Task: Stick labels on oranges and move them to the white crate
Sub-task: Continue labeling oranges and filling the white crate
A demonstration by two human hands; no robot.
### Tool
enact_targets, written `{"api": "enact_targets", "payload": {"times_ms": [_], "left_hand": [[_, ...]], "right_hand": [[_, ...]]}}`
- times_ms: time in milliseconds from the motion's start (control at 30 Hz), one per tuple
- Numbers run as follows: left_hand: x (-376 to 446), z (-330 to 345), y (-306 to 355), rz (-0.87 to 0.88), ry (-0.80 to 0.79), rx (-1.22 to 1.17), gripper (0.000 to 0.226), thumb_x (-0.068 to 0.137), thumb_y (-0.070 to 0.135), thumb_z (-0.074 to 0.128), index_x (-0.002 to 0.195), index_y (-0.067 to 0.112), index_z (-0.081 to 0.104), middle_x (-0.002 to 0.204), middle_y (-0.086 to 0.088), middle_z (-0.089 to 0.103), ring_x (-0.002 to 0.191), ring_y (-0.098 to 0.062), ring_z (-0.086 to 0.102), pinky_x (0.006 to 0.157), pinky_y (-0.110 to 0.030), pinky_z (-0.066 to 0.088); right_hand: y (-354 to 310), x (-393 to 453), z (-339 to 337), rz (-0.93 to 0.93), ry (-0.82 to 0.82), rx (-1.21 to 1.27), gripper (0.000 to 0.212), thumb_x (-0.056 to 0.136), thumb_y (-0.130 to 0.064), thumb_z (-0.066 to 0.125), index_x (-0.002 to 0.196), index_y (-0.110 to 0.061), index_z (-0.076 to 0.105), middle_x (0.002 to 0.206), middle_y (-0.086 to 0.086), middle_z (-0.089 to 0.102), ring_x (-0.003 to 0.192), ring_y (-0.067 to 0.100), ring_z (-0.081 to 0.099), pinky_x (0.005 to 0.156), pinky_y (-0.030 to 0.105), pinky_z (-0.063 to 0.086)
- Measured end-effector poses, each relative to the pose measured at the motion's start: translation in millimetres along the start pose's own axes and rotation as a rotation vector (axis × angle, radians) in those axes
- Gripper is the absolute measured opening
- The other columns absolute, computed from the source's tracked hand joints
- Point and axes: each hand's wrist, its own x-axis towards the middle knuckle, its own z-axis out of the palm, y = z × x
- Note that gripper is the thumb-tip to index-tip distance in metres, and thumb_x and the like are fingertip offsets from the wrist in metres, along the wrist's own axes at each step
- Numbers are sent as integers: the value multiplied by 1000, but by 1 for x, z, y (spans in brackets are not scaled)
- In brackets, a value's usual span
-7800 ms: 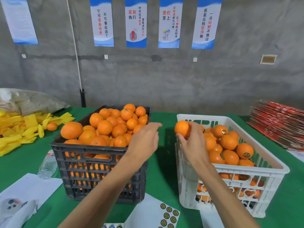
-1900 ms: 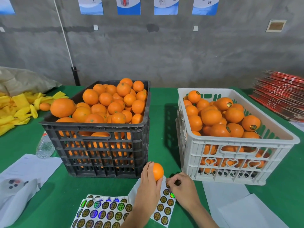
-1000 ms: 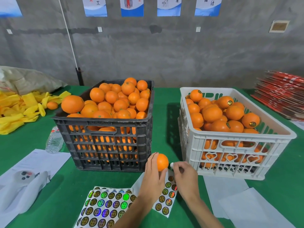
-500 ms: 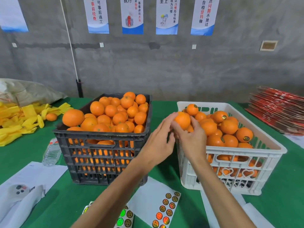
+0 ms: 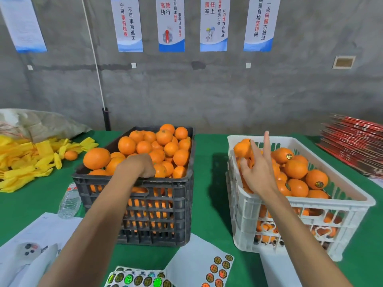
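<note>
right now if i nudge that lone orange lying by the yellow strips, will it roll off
The lone orange is round and sits on flat green cloth, so it would probably roll easily. The yellow strips heaped on its left side might stop it. It looks firm, unlikely to bruise from a nudge.

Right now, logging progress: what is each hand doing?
Left hand: reaching among oranges in the black crate; grip hidden.
Right hand: open, empty, over the white crate.

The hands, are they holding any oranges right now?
The right hand is open above the white plastic crate, holding nothing. The left hand curls down among oranges in the black plastic crate; its grip cannot be told.
</note>
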Motion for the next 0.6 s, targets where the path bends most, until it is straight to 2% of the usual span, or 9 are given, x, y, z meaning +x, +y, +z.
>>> {"api": "enact_targets", "payload": {"times_ms": [67,133,200,267,300,367,433,500,600], "left_hand": [[2,-2,-5,-24,-38,0,27,98,14,52,119,5,66,113,-12,64,94,-31,59,79,-38,50],[4,-1,-13,-55,-8,-29,26,98,9,55,120,5,67,123,-14,65,104,-32,62,87,-38,53],[4,1,-20,-70,86,-120,23,98,7,55,116,5,68,123,-17,65,110,-34,63,92,-39,53],[1,4,-18,-22,234,-244,24,96,7,58,118,7,68,124,-17,65,112,-34,62,92,-41,52],[-1,7,-13,38,346,-310,30,93,6,63,122,9,68,129,-16,64,116,-33,61,95,-41,52],[-10,15,7,230,606,-446,43,87,9,73,129,14,67,136,-9,62,125,-28,57,103,-40,49],[-26,26,35,452,811,-605,48,84,12,79,130,14,66,136,-5,61,127,-22,55,109,-33,43],[-41,40,62,639,934,-692,47,84,12,79,130,10,66,137,-4,59,129,-18,54,112,-26,38],[-55,73,87,823,1050,-637,42,90,11,74,130,6,64,143,-8,54,136,-20,49,116,-30,37]], "right_hand": [[-5,-3,4,-28,13,51,51,101,-24,55,150,-18,43,169,-11,-13,151,-5,-2,118,28,27],[-10,-7,6,-52,19,92,45,102,-25,54,147,-21,48,170,-11,-4,144,-17,-6,113,17,18],[-15,-9,8,-31,14,125,44,102,-22,54,145,-18,51,170,-6,5,153,-2,4,117,19,17],[-25,-12,10,-27,2,161,43,101,-17,55,144,-11,53,168,2,20,154,16,20,123,31,23],[-32,-15,13,-50,-5,187,43,101,-15,56,144,-9,54,165,4,29,152,18,27,124,38,27],[-49,-21,18,-116,-48,260,42,102,-13,54,144,-9,54,158,4,42,147,16,36,121,43,32],[-66,-30,25,-160,-113,337,43,104,-13,51,147,-12,51,156,1,46,145,12,38,121,40,33],[-75,-41,31,-174,-155,387,45,105,-9,48,150,-13,47,155,2,47,144,11,40,120,36,34],[-67,-52,35,-144,-228,348,55,98,4,47,150,-11,45,152,4,49,140,15,45,119,35,35]]}}
